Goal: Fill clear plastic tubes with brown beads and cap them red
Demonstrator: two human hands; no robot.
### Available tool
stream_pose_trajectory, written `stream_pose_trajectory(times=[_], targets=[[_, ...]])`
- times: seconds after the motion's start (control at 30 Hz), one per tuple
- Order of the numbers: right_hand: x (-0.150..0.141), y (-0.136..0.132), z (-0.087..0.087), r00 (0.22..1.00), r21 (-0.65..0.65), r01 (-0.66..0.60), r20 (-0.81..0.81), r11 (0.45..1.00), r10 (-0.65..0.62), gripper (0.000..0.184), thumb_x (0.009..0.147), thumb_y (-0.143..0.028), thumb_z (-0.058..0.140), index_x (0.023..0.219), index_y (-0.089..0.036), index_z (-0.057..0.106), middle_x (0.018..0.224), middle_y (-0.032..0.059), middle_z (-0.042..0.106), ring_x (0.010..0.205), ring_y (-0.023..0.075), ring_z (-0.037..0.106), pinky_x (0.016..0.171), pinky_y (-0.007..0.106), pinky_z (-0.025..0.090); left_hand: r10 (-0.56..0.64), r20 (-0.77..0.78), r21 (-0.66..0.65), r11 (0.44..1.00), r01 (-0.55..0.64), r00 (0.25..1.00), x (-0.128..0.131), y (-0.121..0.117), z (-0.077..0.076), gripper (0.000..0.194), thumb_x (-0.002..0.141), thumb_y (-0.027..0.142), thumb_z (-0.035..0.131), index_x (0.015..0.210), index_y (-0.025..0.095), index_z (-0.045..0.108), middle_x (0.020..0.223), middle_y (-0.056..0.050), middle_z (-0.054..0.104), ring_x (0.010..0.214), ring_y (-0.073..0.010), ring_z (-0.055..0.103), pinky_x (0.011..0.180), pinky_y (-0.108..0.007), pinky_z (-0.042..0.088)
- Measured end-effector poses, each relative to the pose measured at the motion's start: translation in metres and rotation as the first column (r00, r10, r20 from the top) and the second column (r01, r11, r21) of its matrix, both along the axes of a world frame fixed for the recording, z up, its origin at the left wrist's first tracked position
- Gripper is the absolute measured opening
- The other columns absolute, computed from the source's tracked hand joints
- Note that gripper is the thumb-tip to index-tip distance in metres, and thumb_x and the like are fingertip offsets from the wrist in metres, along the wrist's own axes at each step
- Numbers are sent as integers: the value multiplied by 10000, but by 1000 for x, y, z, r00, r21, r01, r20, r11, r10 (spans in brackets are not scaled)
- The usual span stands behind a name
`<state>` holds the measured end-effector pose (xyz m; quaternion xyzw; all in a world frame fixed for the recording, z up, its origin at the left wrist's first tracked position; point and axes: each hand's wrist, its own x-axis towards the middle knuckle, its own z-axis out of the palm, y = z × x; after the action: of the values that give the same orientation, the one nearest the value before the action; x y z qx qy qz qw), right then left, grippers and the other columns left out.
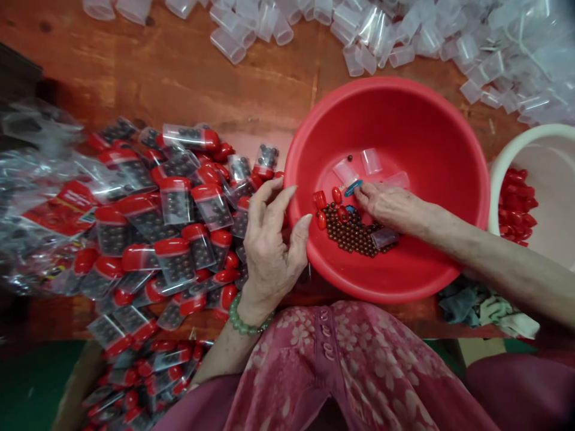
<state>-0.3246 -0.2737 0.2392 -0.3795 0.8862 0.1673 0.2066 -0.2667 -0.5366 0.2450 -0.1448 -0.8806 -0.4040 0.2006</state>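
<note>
A wide red basin (431,120) stands in front of me. Inside it lie many small brown balls (354,236), a few red caps (319,199) and some clear plastic tubes (371,161). My right hand (386,206) reaches into the basin, its fingertips closed at the end of a flat blue oval piece (353,188). Another blue piece (350,211) is partly hidden among the balls. My left hand (276,239) is by the basin's left rim, thumb and fingers apart and holding nothing. A green bead bracelet (245,320) circles that wrist.
Left of the basin, many red-capped clear containers of dark balls (175,257) are heaped beside plastic bags (40,197). More containers (148,377) lie lower down. Clear tubes (377,36) spread across the back. A white bucket (498,179) with red caps (516,206) stands right; cloths (498,311) lie near the edge.
</note>
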Motion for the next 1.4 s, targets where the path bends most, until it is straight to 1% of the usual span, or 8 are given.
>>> stream_pose_trajectory(times=[0.17, 0.4, 0.57, 0.83, 0.97, 1.07, 1.23, 1.4], targets=[[16, -13, 4, 981, -115, -192, -25, 975, 191, 424, 985, -20, 276, 1158, -74, 659, 1008, 174, 673, 888, 266, 619, 743, 403, 475, -7, -24, -21, 1000, 7, 1000, 0, 2, -3, 386, 1017, 295, 568, 1390, 201, 581, 1397, -146, 601, 1319, -255, 611, 1139, -447, 515], [44, -22, 3, 892, -247, -449, -67, 859, 447, 339, 1026, -72, 370, 1195, -97, 662, 1064, 127, 659, 963, 240, 613, 818, 383, 481, -14, 44, 56, 998, 11, 999, 1, 4, -6, 377, 1052, 392, 495, 1361, 207, 604, 1413, -146, 568, 1353, -278, 577, 1198, -492, 457], [44, -30, 8, 871, -224, -487, -46, 844, 490, 318, 1003, -37, 366, 1093, -117, 660, 1031, 110, 651, 909, 229, 619, 760, 364, 466, 6, 71, 38, 999, -9, 997, 0, 7, -8, 400, 1063, 458, 441, 1344, 227, 607, 1431, -136, 562, 1362, -269, 575, 1201, -497, 462], [35, -34, 12, 860, -232, -489, 32, 841, 509, 309, 985, -21, 365, 1044, -136, 647, 972, 104, 650, 894, 220, 632, 793, 354, 488, 28, 94, 69, 997, -35, 995, 1, 10, -10, 424, 1062, 488, 428, 1320, 221, 633, 1443, -146, 554, 1402, -264, 548, 1222, -498, 448], [28, -32, 7, 866, -321, -411, 154, 853, 475, 259, 958, -29, 424, 1067, -113, 643, 1044, 131, 658, 953, 231, 647, 848, 365, 517, 0, 89, 110, 994, -10, 996, 0, 9, -11, 418, 1060, 470, 440, 1324, 212, 637, 1449, -152, 547, 1406, -280, 547, 1225, -507, 440], [22, -31, 6, 845, -501, -213, 336, 838, 416, 262, 937, -107, 527, 1180, -72, 618, 1124, 164, 655, 1011, 237, 641, 906, 377, 541, 1, 94, 114, 993, -11, 996, 0, 9, -12, 423, 1062, 476, 430, 1326, 221, 640, 1457, -147, 546, 1413, -283, 543, 1226, -506, 438], [15, -31, 19, 748, -670, 240, 589, 703, 306, 306, 1006, -248, 564, 1281, -115, 592, 1176, 141, 676, 1019, 199, 657, 920, 365, 558, 5, 109, 94, 995, -15, 994, -1, 8, -13, 422, 1067, 471, 421, 1329, 220, 636, 1461, -145, 550, 1415, -273, 547, 1234, -503, 433], [12, -27, 41, 692, -694, 428, 664, 579, 283, 389, 1026, -343, 597, 1353, -132, 589, 1221, 122, 704, 1076, 181, 683, 944, 343, 556, -17, -64, 78, 997, 22, 998, 2, 6, 2, 363, 1046, 305, 508, 1381, 193, 594, 1472, -156, 564, 1420, -289, 545, 1202, -493, 469]])
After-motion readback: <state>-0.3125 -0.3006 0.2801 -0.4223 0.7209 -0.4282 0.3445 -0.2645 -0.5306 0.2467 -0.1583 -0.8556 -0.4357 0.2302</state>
